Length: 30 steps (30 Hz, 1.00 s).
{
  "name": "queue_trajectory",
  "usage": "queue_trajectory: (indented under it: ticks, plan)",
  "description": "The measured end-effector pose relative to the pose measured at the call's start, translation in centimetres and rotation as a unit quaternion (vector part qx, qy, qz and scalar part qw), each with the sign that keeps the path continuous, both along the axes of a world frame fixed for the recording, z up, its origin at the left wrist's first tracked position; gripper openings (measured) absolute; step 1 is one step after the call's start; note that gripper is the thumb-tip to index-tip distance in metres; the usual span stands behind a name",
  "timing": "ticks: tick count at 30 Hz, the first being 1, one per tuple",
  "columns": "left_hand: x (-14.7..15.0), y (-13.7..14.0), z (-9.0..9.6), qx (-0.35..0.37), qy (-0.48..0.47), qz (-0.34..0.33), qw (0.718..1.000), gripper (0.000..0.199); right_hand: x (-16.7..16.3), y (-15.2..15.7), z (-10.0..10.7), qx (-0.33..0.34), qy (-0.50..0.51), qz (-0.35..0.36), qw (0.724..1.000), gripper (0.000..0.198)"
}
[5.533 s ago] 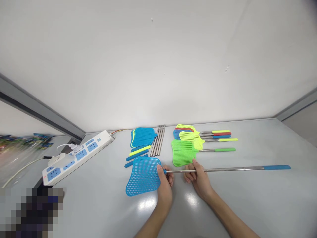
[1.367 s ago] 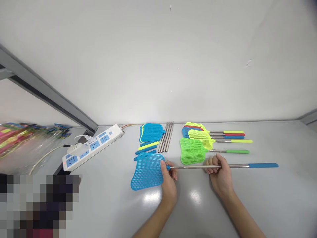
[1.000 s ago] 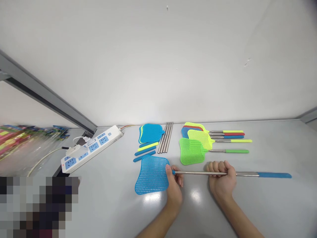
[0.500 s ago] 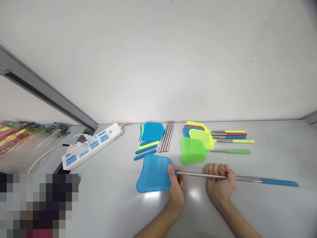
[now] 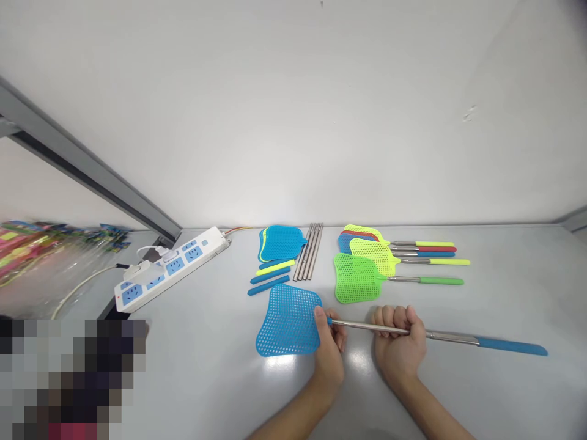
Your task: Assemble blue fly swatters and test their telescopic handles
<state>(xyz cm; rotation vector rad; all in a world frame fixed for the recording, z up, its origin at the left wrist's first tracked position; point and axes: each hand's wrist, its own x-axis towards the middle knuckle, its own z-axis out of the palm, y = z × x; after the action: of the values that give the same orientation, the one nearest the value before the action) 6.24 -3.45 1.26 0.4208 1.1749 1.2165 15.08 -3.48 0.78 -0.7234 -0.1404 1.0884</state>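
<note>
A blue fly swatter (image 5: 288, 321) is held over the near part of the desk (image 5: 206, 366), its grip end slanting toward the person. The left hand (image 5: 329, 351) pinches it where the net meets the rod, thumb on top and fingers underneath. The right hand (image 5: 398, 342) is closed in a fist, its fingers curled around the metal rod. Just beyond lies a green swatter (image 5: 358, 280), its net overlapping a yellow swatter (image 5: 373, 256), with yellow, red and blue ones stacked behind. Left of these are four metal rods (image 5: 308, 252), a pile of loose nets (image 5: 282, 243) and some loose grips (image 5: 275, 267). Farther left sits a power strip (image 5: 172, 269), then what look like bagged goods (image 5: 46, 244), too blurred to make out.
</note>
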Motion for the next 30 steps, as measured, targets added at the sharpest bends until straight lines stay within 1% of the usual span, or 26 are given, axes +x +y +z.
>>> queue_trajectory:
  ticks: [5,19,26,30]
  plan:
    - [0.2,-0.18,0.05,0.002,0.007,-0.007,1.0,0.054,-0.34,-0.12,0.09,-0.008,-0.009,0.012,1.0,0.04]
    - [0.43,-0.74,0.04,0.01,0.02,-0.052,0.998,0.056,-0.78,-0.3,-0.09,-0.016,0.034,0.038,0.999,0.04]
    - [0.35,-0.38,0.25,0.009,0.011,-0.053,0.998,0.055,-0.62,-0.15,-0.21,-0.018,0.031,0.049,0.998,0.039]
    - [0.17,0.15,0.39,0.012,0.006,-0.047,0.999,0.053,-0.45,0.25,-0.08,-0.019,0.02,0.067,0.997,0.039]
